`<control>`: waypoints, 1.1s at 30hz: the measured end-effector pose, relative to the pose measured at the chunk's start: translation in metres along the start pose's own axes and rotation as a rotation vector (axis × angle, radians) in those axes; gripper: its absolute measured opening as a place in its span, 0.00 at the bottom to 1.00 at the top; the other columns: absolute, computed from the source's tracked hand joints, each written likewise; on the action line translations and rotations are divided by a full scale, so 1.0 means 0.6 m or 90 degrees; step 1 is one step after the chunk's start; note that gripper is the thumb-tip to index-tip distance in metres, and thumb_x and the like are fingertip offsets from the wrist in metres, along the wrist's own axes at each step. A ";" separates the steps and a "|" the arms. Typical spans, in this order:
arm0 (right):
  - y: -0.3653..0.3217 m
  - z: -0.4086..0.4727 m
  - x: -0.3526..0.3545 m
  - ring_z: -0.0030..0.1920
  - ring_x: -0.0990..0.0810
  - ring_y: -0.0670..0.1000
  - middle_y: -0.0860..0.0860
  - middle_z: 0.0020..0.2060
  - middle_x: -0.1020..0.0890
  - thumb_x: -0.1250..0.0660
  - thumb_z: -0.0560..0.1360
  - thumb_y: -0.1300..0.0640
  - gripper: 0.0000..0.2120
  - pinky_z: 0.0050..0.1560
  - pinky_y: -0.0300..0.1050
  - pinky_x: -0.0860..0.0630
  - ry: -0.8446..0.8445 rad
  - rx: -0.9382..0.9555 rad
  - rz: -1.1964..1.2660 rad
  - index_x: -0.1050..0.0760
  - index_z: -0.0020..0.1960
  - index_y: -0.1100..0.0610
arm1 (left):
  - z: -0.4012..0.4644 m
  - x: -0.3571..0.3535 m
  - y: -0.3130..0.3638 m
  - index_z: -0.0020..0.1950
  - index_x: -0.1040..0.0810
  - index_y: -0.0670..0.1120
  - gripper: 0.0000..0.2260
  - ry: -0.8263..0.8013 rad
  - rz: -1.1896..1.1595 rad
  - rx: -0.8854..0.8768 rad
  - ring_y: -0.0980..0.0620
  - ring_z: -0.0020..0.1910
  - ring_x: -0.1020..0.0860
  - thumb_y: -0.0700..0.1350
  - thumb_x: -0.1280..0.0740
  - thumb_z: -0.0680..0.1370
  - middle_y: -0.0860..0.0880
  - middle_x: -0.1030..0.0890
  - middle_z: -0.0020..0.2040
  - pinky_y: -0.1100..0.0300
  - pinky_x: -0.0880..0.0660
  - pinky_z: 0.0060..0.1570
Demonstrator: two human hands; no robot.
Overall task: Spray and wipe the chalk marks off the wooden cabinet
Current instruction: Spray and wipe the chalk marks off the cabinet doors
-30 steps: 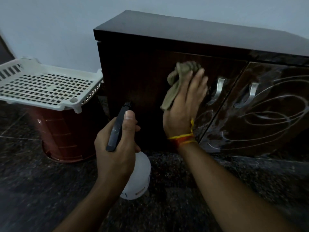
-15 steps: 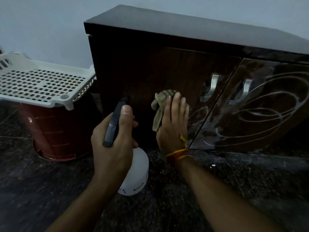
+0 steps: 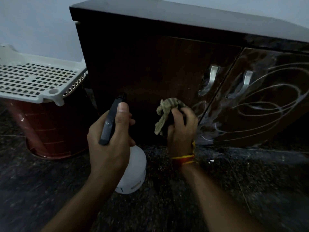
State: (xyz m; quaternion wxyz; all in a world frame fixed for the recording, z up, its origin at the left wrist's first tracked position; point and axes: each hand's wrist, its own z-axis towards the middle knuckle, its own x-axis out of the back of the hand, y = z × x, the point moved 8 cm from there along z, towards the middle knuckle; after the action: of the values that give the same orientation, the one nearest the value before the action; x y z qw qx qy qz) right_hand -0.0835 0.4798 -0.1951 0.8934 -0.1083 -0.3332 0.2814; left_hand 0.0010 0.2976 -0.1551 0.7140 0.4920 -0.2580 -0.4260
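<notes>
Before the wooden cabinet (image 3: 150, 67), left hand (image 3: 108, 141) gripping a spray bottle (image 3: 132, 169), label unreadable, right hand (image 3: 181, 129) fingers clenching a cloth (image 3: 164, 113), chalk marks (image 3: 267, 104) rightward.

The cabinet (image 3: 150, 72) is dark wood-grain, its doors glossy, its top smoother and less shiny. Chalk marks (image 3: 267, 104) lie dull and powdery white on the right door. Both handles (image 3: 212, 76) are bright polished metal. The cloth (image 3: 164, 114) is soft, rumpled fabric. The spray bottle (image 3: 133, 171) is white, semi-matt plastic with a black plastic head. The floor (image 3: 234, 181) is speckled polished stone. The perforated tray (image 3: 33, 79) is matt white plastic, the tub (image 3: 55, 131) glossy red-brown plastic
</notes>
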 end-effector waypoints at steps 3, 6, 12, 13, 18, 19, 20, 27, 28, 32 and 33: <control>0.000 0.010 0.014 0.52 0.25 0.68 0.68 0.55 0.26 0.35 0.66 0.75 0.21 0.50 0.55 0.26 0.014 -0.047 0.035 0.23 0.58 0.65 | -0.002 -0.007 0.001 0.40 0.23 0.48 0.19 -0.008 0.002 0.001 0.54 0.22 0.26 0.61 0.41 0.78 0.40 0.22 0.32 0.67 0.29 0.27; -0.003 0.045 0.039 0.53 0.26 0.63 0.65 0.55 0.27 0.36 0.69 0.68 0.17 0.51 0.45 0.30 0.094 -0.069 0.053 0.23 0.57 0.62 | -0.001 -0.014 -0.002 0.41 0.23 0.48 0.19 -0.013 0.001 0.005 0.55 0.23 0.25 0.61 0.42 0.78 0.44 0.20 0.35 0.67 0.29 0.26; 0.045 -0.006 0.022 0.53 0.27 0.67 0.68 0.54 0.26 0.33 0.66 0.74 0.19 0.51 0.46 0.34 0.022 -0.145 0.024 0.22 0.55 0.65 | -0.005 -0.028 0.003 0.42 0.23 0.48 0.17 -0.021 -0.008 0.005 0.54 0.23 0.25 0.58 0.41 0.80 0.46 0.20 0.35 0.67 0.28 0.27; 0.058 -0.021 0.015 0.53 0.27 0.67 0.68 0.55 0.27 0.34 0.67 0.73 0.18 0.52 0.47 0.33 -0.005 -0.166 0.030 0.23 0.56 0.65 | -0.005 -0.028 0.003 0.42 0.23 0.48 0.16 -0.020 -0.010 0.005 0.54 0.23 0.25 0.57 0.41 0.81 0.47 0.20 0.36 0.67 0.29 0.27; 0.077 -0.002 0.038 0.53 0.27 0.62 0.65 0.55 0.28 0.35 0.70 0.71 0.18 0.55 0.51 0.28 0.067 -0.194 0.083 0.26 0.60 0.65 | -0.012 -0.030 0.002 0.42 0.23 0.47 0.15 -0.028 -0.004 0.001 0.54 0.23 0.25 0.54 0.41 0.81 0.46 0.20 0.36 0.69 0.30 0.27; 0.077 0.011 0.050 0.53 0.27 0.60 0.64 0.55 0.28 0.34 0.70 0.70 0.19 0.56 0.45 0.30 0.112 -0.191 0.095 0.27 0.61 0.64 | -0.013 -0.032 0.001 0.42 0.23 0.47 0.16 -0.031 0.000 0.001 0.54 0.23 0.25 0.56 0.41 0.81 0.46 0.20 0.36 0.69 0.29 0.27; 0.076 0.021 0.060 0.53 0.27 0.59 0.64 0.55 0.28 0.34 0.71 0.69 0.20 0.56 0.42 0.31 0.147 -0.190 0.103 0.28 0.62 0.64 | -0.014 -0.033 0.000 0.42 0.23 0.48 0.16 -0.033 0.003 0.003 0.54 0.24 0.25 0.57 0.41 0.80 0.46 0.20 0.36 0.68 0.29 0.28; 0.091 -0.010 0.037 0.55 0.26 0.66 0.66 0.57 0.28 0.35 0.73 0.69 0.14 0.56 0.55 0.27 0.079 -0.218 0.066 0.26 0.58 0.67 | -0.012 -0.041 0.001 0.42 0.23 0.50 0.13 -0.033 0.002 0.000 0.54 0.24 0.25 0.54 0.42 0.81 0.47 0.20 0.38 0.67 0.28 0.28; 0.092 -0.013 0.036 0.54 0.26 0.65 0.66 0.57 0.28 0.35 0.73 0.69 0.14 0.56 0.52 0.27 0.078 -0.227 0.076 0.26 0.59 0.67 | -0.012 -0.043 0.001 0.42 0.23 0.50 0.13 -0.033 0.003 0.002 0.54 0.24 0.25 0.54 0.42 0.81 0.48 0.20 0.37 0.67 0.28 0.28; 0.079 0.019 0.055 0.51 0.25 0.61 0.62 0.53 0.29 0.33 0.72 0.66 0.17 0.54 0.47 0.29 0.120 -0.196 0.102 0.27 0.61 0.63 | -0.014 -0.044 0.000 0.42 0.23 0.50 0.13 -0.041 0.009 0.000 0.54 0.24 0.25 0.53 0.41 0.81 0.48 0.20 0.36 0.67 0.28 0.28; 0.077 0.030 0.060 0.52 0.25 0.61 0.61 0.54 0.29 0.34 0.72 0.65 0.18 0.53 0.49 0.28 0.127 -0.194 0.105 0.27 0.61 0.62 | -0.015 -0.045 -0.002 0.42 0.23 0.49 0.13 -0.045 0.011 -0.001 0.54 0.24 0.25 0.53 0.41 0.81 0.47 0.20 0.37 0.67 0.28 0.28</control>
State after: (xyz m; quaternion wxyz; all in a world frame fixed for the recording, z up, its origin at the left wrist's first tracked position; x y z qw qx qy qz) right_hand -0.0931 0.5385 -0.1801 0.8692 -0.2965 -0.2719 0.2876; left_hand -0.0058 0.3248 -0.1581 0.7084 0.4741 -0.2870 -0.4371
